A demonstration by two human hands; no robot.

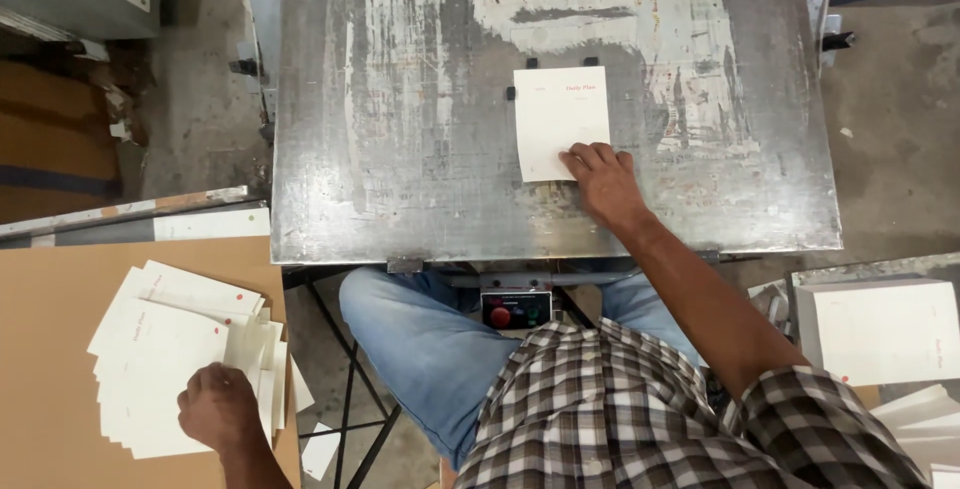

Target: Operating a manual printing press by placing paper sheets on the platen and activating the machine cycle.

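Worn metal desk (400, 179), white card (560, 121) flat on top. Right hand (603, 181) open, fingers pressing its lower corner. Left hand (218, 407) flat on card pile (170, 359), gripping nothing. Probably light, thin, bendy; best pinched at an edge.

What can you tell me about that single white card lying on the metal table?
The white card is a plain rectangle, seemingly thin card, with small red print near its top. It lies flat on the worn, scratched metal table, its top edge against small dark stops. The right hand rests fingertips on its lower right corner.
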